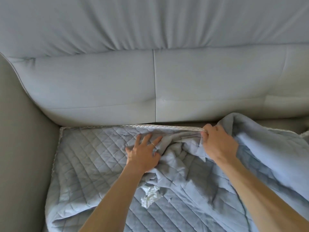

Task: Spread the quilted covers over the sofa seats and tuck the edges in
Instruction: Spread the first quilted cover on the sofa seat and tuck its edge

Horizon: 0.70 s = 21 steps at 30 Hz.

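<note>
While right hand [219, 143] pinches quilted cover [87, 156], fingertips hidden, left hand [143, 155] flat.

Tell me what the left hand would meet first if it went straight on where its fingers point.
Probably the left hand meets the quilted cover's lace-trimmed edge, then the backrest cushion; depth is unclear.

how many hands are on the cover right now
2. The left hand lies flat on the cover, near the middle of its back edge. The right hand pinches that edge further right. None seems hidden.
</note>
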### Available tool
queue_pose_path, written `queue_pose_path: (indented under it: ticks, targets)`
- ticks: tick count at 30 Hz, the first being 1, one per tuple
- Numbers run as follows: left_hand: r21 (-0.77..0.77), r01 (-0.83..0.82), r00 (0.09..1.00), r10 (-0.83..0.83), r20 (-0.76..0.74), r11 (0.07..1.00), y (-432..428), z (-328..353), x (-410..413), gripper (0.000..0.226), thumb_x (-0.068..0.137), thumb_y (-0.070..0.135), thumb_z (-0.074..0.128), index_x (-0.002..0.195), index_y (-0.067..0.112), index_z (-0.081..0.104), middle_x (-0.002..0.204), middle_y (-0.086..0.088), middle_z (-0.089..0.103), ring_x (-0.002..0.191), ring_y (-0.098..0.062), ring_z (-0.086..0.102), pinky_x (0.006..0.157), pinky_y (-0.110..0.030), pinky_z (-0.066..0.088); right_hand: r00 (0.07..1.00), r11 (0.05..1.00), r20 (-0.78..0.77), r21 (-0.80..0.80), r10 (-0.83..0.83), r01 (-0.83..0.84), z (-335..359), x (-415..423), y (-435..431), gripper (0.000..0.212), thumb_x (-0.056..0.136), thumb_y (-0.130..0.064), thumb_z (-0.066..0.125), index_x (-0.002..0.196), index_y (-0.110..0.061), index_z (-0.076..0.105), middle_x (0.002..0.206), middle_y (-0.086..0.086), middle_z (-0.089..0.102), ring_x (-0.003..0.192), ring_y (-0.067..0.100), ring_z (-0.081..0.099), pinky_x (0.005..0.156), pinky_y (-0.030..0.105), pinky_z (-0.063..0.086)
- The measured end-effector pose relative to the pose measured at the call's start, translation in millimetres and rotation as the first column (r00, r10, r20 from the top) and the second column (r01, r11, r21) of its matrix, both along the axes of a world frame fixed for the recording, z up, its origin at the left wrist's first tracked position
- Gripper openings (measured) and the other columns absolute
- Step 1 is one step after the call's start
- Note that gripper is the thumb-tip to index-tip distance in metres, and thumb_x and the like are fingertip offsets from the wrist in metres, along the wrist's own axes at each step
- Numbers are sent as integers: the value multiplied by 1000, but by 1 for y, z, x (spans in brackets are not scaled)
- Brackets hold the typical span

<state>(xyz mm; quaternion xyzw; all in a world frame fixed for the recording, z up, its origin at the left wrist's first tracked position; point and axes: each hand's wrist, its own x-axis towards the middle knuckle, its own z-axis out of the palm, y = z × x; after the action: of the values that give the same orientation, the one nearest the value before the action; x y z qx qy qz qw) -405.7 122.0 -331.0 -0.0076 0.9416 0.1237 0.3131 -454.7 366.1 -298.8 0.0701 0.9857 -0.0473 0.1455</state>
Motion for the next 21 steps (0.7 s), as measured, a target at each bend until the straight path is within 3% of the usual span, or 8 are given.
queue_pose_path:
  ticks: [2,7,10,12,13,15,17,21]
  targets:
    - [-24,6,1000,-5,25,1000,-2,2,2,67,92,49,37,145,61,-1,162,16,3,150,-21,-4,106,-67,28,994,996,-106,87,-8,18,-9,-4,-2,25,101,-41,42,110,-24,58,116,3,52,95,32,59,59,34,39]
    - [-74,-60,997,64,47,995,10,3,-11,70,89,40,47,147,52,9,158,11,14,148,-25,5,100,-64,39,1000,985,-12,173,16,-14,-32,-18,-6,42,92,-52,49,89,-16,70,92,3,68,102,29,52,82,40,36]
    - [-56,-160,986,162,26,985,26,1,-25,67,95,42,33,151,49,-1,153,3,25,139,-35,25,98,-62,42,987,998,160,-59,23,-14,-30,-25,17,39,87,-60,43,82,-26,62,103,-2,62,118,23,46,94,41,30]
    - [-82,-205,978,207,13,975,35,-1,-36,59,97,51,25,152,48,3,150,0,26,130,-38,32,95,-59,42,941,969,337,-243,41,45,-22,-28,33,36,79,-63,50,70,-29,53,96,-8,55,121,20,41,96,42,28]
    - [-111,-216,976,216,-9,970,38,-3,-38,58,97,54,23,152,45,8,150,-1,26,128,-39,33,95,-59,41,931,969,358,-246,74,18,-20,-27,38,36,79,-62,53,67,-28,48,93,-10,54,120,19,41,95,42,28]
    - [-139,-234,972,227,-66,962,47,-8,-31,60,98,57,19,154,39,9,153,-1,22,133,-41,26,100,-59,34,963,993,255,-98,84,-61,-26,-23,42,34,89,-56,47,71,-27,49,93,-10,59,117,22,47,92,41,30]
    - [-96,-277,960,270,-80,956,52,-15,-16,62,99,59,12,156,38,0,163,6,6,146,-41,4,112,-62,16,996,996,92,84,4,-12,-37,-22,30,36,96,-51,38,85,-26,61,101,-5,67,113,25,51,89,41,30]
    - [-119,-290,957,286,-46,950,46,-30,-16,68,95,64,9,153,39,-16,162,16,-16,149,-32,-19,117,-62,-4,996,984,-38,152,-85,89,-64,-29,12,39,95,-48,45,90,-19,72,96,3,71,108,31,50,86,40,25]
